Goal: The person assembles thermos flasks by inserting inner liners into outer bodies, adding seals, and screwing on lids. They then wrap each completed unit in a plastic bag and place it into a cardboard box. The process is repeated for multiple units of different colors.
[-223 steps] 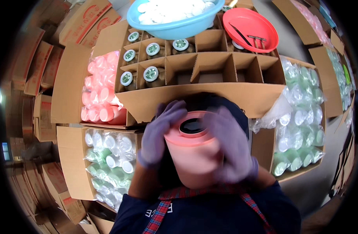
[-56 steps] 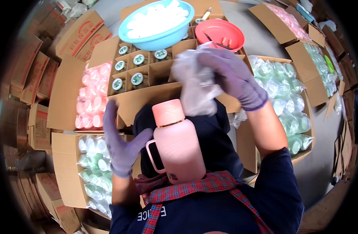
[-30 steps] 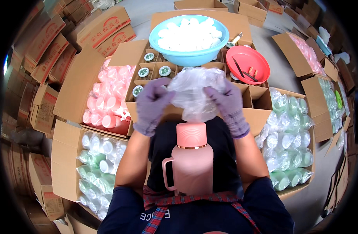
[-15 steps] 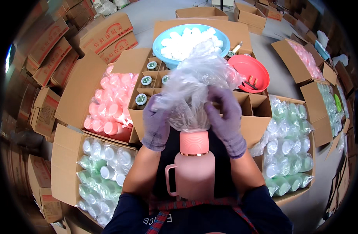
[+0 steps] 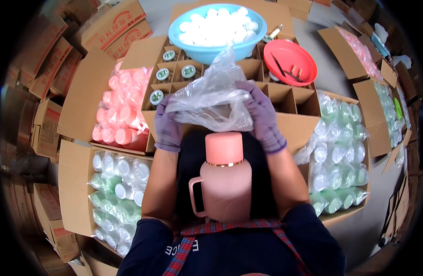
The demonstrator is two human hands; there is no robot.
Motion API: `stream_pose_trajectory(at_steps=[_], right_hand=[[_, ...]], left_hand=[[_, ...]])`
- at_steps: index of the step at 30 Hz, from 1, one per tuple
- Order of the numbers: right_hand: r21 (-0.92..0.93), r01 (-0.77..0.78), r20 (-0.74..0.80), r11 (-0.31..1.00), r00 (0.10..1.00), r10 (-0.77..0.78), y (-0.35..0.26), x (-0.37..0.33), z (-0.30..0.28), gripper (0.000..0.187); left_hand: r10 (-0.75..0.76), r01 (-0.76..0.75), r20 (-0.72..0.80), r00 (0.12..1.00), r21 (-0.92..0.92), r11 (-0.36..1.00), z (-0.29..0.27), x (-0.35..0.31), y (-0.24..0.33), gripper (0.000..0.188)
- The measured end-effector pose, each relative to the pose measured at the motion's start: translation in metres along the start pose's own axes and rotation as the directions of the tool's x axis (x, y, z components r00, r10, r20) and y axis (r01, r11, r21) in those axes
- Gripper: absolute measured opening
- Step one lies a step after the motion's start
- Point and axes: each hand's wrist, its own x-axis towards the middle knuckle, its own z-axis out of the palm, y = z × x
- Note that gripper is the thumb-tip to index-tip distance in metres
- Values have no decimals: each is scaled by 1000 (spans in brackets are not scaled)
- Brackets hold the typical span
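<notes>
A clear plastic bag [image 5: 211, 108] is stretched between my two gloved hands, its mouth spread apart. My left hand [image 5: 168, 126], in a purple-grey glove, pinches the bag's left edge. On the other side my right hand [image 5: 262, 112], gloved alike, grips the right edge. Just below the bag, upright against my lap, stands a pink thermos jug [image 5: 227, 186] with a side handle and a pink lid. The bag hangs above the lid and does not cover it.
Ahead, a divided carton [image 5: 285, 99] bears a blue basin [image 5: 220, 55] of white pieces and a red basin [image 5: 303, 57] with small tools. Cartons of bagged pink jugs [image 5: 124, 110], and of bagged green and white ones [image 5: 115, 193] [image 5: 338, 156], flank me.
The bag has been drawn from a bunched heap into a wide, spread mouth over the lid. My view has shifted, and the basins sit higher in the picture.
</notes>
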Motion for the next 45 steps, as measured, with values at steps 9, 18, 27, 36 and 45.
stream_pose_trajectory(at_steps=[9,18,27,36,45], right_hand=[[-696,272,238,664,961,-144,11,-121,-31,30],[-767,305,422,565,902,87,-27,-147,-46,26],[-898,354,406,260,894,186,-34,-233,-1,37],[-877,465,481,125,831,280,-30,-294,-7,18],[-944,267,325,196,860,394,-15,-316,-50,37]], left_hand=[[-121,-202,340,933,770,605,0,-127,50,36],[48,-639,641,766,752,160,-15,-157,73,34],[78,-643,638,766,763,70,-61,-294,61,51],[-162,-584,689,707,697,416,-61,-248,133,25],[-547,195,298,782,716,670,-63,-244,45,35]])
